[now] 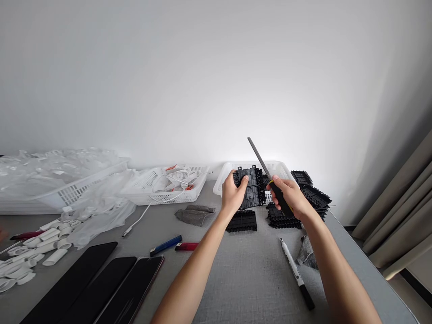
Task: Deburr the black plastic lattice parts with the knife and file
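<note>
My left hand (233,193) grips a flat black plastic part (250,189) with toothed edges, thumb on its face, holding it up before a white basket (221,177). In my right hand (286,193) is a file (259,157) with a black and yellow handle; its metal blade points up and to the left, beside the part's right edge. Below my left hand another black part (242,221) lies on the table. More black parts (282,217) are stacked under my right hand, and further ones (316,196) are piled to its right.
A white marker (293,264) and a grey cloth (308,253) lie near my right forearm. Blue (166,245) and red cutters (186,246), another grey cloth (195,215), black phones (130,288) and white tube pieces (47,243) lie leftward. A cable basket (172,196) stands behind.
</note>
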### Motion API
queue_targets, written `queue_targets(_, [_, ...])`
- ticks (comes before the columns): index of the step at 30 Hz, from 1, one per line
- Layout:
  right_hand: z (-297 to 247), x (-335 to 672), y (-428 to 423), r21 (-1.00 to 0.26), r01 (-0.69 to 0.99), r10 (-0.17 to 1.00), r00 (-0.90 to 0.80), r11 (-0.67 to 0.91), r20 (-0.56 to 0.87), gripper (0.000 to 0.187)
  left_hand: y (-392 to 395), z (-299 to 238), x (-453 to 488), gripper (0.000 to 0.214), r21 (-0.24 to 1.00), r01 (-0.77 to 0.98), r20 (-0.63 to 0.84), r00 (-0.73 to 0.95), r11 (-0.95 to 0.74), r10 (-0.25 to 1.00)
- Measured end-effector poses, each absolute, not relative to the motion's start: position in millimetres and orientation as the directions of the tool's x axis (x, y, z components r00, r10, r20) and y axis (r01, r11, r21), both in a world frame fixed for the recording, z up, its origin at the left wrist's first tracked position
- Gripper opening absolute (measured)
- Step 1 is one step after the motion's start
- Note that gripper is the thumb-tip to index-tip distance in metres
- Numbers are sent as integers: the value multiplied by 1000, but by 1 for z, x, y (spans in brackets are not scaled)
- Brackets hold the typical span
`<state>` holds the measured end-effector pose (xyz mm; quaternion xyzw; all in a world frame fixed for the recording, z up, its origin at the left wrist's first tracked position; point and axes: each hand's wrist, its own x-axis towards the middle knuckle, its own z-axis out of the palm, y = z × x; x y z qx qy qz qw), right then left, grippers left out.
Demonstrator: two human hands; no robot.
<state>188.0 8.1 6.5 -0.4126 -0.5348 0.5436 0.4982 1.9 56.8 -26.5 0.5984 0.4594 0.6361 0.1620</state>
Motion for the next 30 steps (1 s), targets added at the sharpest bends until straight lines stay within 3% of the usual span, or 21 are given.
queue_targets(11, [12, 187, 3, -985, -165, 982, -173, 42, 71, 42, 56, -27, 2, 34, 779, 364, 605, -229, -510, 762])
queue_targets(30, [4, 185, 10, -981, -152, 980, -140, 117, 138, 49, 54, -25, 3, 35, 784, 339, 603, -219, -520, 767])
